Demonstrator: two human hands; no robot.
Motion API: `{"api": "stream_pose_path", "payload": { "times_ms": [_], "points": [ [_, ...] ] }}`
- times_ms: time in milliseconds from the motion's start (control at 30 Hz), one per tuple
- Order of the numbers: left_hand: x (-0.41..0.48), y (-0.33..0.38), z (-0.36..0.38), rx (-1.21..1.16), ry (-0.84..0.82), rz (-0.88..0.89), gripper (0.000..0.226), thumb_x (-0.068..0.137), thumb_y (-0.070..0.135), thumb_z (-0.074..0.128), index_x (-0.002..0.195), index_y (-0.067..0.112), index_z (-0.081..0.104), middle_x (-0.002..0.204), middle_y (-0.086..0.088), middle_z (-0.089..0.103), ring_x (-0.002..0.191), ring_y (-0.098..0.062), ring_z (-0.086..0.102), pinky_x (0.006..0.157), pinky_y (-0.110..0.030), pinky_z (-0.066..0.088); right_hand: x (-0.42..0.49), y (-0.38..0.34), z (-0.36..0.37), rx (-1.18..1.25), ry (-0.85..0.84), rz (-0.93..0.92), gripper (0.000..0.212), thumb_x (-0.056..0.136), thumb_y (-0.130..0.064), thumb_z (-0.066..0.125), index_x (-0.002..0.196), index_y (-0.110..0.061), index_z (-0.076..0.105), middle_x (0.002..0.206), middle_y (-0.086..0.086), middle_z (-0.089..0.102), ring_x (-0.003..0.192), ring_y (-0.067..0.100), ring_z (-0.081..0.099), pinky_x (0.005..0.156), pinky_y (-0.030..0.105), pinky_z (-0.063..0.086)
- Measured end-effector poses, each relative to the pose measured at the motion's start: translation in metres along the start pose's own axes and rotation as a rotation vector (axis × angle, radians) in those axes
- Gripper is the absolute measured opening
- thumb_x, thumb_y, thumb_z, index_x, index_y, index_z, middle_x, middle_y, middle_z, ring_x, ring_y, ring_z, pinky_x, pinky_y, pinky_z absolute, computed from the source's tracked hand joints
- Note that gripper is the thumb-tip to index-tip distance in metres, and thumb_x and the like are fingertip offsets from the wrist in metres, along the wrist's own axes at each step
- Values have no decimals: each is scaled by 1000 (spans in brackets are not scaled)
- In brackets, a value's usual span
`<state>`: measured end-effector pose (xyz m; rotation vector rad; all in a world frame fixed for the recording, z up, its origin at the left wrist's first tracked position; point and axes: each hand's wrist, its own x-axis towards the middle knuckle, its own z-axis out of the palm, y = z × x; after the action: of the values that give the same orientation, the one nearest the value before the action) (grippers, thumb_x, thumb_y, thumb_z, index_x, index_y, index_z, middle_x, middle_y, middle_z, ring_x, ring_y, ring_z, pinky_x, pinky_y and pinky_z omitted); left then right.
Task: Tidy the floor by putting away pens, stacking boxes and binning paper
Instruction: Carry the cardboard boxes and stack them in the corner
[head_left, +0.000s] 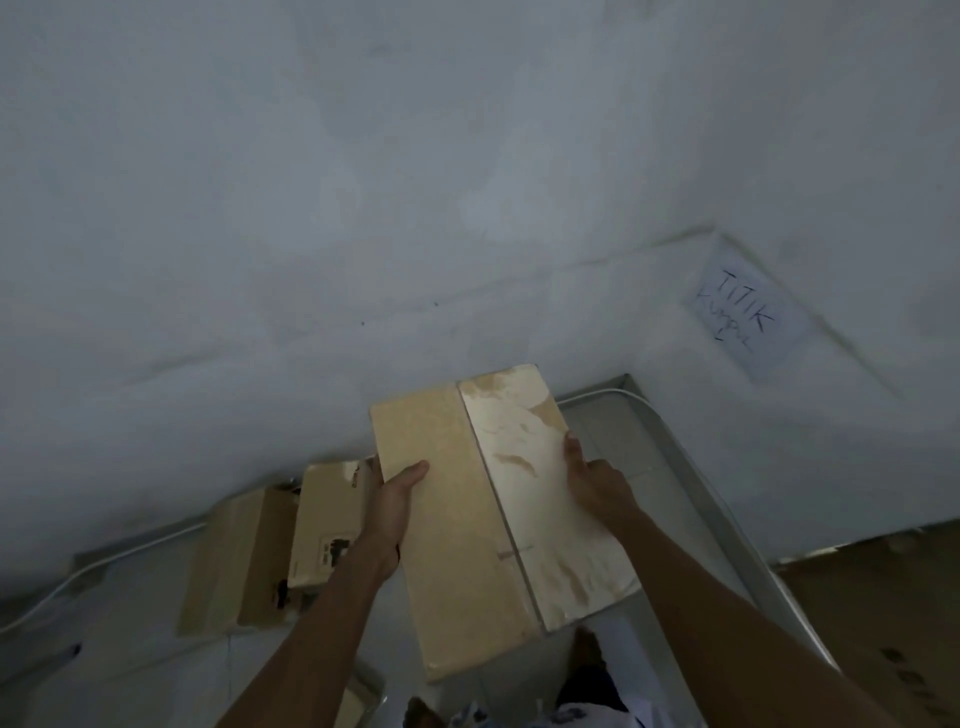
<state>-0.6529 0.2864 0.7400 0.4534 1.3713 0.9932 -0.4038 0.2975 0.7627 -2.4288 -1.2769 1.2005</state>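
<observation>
Room: corner, pale rough-plastered wall (363, 208); paper sign (750, 312) taped up at right.
Floor: light tiles (613, 431), white cable (608, 393) along the wall base.
Carried box (483, 519): flat tan cardboard, centre seam, torn whitish patches; held above floor.
Left hand (395, 499): clamped on its left edge.
Right hand (597, 486): gripping its right edge.
Other boxes (280, 545): stacked against the wall, left.

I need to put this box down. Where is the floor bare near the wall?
Bare tile shows right of the held box, between the wall and the metal rail. The left is crowded: two boxes against the wall, with a cable alongside.
</observation>
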Motion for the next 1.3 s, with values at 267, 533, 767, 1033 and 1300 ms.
{"api": "stream_pose_path", "payload": {
  "times_ms": [267,533,767,1033,1300],
  "points": [
    [24,-28,85,71,11,-126,62,71,44,73,128,26,56,116,-9,68,98,-35,68,84,-58,54,48,43,-68,-25,2,21,93,89,-72,13,120,1,61,124,22,60,111,33,58,98,39,42],
    [34,-40,168,82,59,-116,71,66,57,74,129,32,52,116,-6,67,98,-32,68,81,-59,54,95,74,-126,-8,6,63,102,83,-80,10,119,0,62,119,22,62,106,31,61,96,39,45],
    [44,-38,206,99,48,-124,57,84,47,65,134,27,48,120,-7,64,99,-31,66,81,-54,55,120,89,-144,58,20,118,125,61,-94,-1,107,-2,68,109,20,67,99,30,63,95,42,47],
    [79,-20,223,184,-6,-160,83,67,65,71,134,23,47,121,-6,63,97,-30,65,75,-44,57,104,75,-161,114,98,139,87,92,-68,15,129,1,54,134,24,53,123,34,51,104,40,36],
    [96,-14,248,227,-12,-192,59,80,47,70,118,16,36,110,-7,58,89,-28,61,67,-37,52,113,84,-172,175,117,142,78,98,-58,18,125,5,56,130,26,55,120,36,52,101,38,38]
  ]
}}
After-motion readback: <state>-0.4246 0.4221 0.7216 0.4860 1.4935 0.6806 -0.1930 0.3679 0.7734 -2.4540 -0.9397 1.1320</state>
